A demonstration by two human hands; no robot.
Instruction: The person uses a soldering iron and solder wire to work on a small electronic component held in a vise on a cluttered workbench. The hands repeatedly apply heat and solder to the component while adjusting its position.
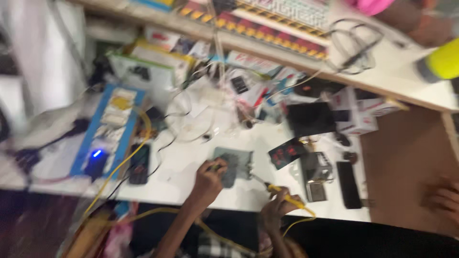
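Note:
The picture is blurred. My left hand (209, 180) rests on a small grey circuit board (233, 165) lying on the white worktable (186, 162), fingers curled on its left edge. My right hand (279, 207) grips a yellow soldering iron (286, 194) whose tip points up-left toward the board's right edge. A yellow cable (224, 241) runs from the iron down past my arms.
A blue power strip panel (106, 131) with a lit blue lamp sits at left, a dark phone (139, 165) beside it. Boxes, wires and a black square device (311, 118) crowd the back. A metal unit (315, 177) and black remote (348, 184) lie right. Another person's hand (442, 198) shows at far right.

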